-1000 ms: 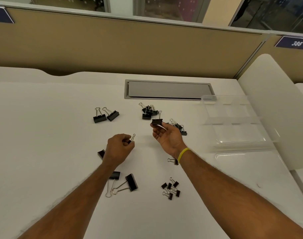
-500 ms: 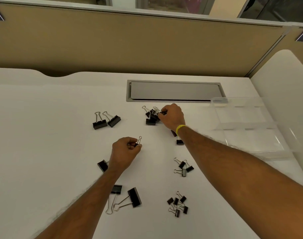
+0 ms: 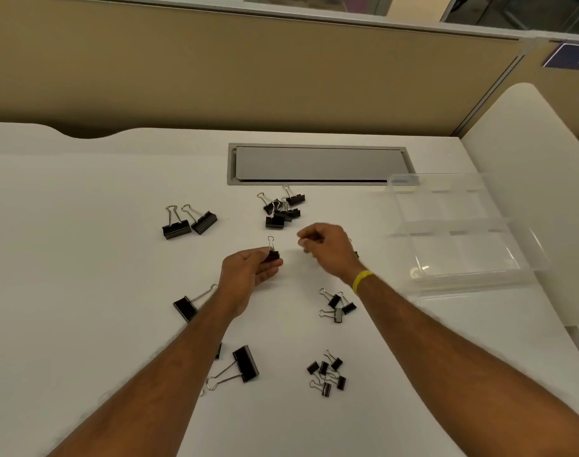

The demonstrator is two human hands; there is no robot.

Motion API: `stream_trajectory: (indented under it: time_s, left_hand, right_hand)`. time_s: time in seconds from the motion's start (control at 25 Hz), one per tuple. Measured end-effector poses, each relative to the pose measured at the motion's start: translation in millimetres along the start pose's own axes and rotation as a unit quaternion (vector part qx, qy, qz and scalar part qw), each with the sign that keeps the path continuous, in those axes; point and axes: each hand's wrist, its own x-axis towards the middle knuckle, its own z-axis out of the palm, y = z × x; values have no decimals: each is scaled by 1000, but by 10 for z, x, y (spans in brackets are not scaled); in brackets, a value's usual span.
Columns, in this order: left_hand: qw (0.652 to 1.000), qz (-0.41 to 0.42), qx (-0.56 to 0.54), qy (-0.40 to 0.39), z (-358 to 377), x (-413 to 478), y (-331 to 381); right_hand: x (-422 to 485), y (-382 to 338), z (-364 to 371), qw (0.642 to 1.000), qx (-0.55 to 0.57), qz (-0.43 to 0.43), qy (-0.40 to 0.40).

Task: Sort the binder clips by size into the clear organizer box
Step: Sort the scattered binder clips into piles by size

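Black binder clips lie scattered on the white desk (image 3: 83, 258). My left hand (image 3: 248, 275) pinches a medium clip (image 3: 272, 253) with its wire handle pointing up. Just to its right, my right hand (image 3: 329, 249) hovers with loosely curled fingers and nothing visible in them. A pile of medium clips (image 3: 280, 209) lies beyond both hands. Two large clips (image 3: 187, 224) sit at the left, and other large clips (image 3: 185, 308) (image 3: 245, 362) flank my left forearm. A cluster of small clips (image 3: 327, 374) and three slightly bigger clips (image 3: 337, 305) lie between my arms. The clear organizer box (image 3: 446, 222) stands at the right with no clips in it.
A grey cable hatch (image 3: 318, 164) is set into the desk behind the pile. A tan partition (image 3: 248, 77) runs along the back. A white side divider (image 3: 529, 192) rises just right of the box. A clear lid (image 3: 479, 301) lies in front of the box.
My right hand carried a clip to the far pile, let it go there, and drew back toward my left hand. My left hand has kept its clip and turned it upright.
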Motion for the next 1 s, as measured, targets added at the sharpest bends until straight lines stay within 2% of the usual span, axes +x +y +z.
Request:
stream_trajectory:
  time_s: [0.08,0.16,0.36,0.52,0.68,0.8,1.0]
  left_hand:
    - [999,-9,-30,-13,71,-33,-29]
    - [999,-2,-29,-24,132,-68,-66]
    - [996,-12,69,-57,287,-175,-188]
    - [986,21,164,-33,360,-213,-284]
    - [950,98,295,-8,312,-240,-327]
    - [937,130,325,25,242,-281,-335]
    - [925,133,353,52,120,-361,-361]
  right_hand:
    - [-228,48,39,997,64,27,-47]
    - [-387,77,88,992,105,43,-56]
    - [-682,158,145,988,142,50,-16]
    - [-787,309,-25,981,164,98,29]
    - [-879,544,-442,987,87,104,85]
    - [-993,717,-672,985,31,127,110]
    - [-1165,794,-671,987,-14,143,68]
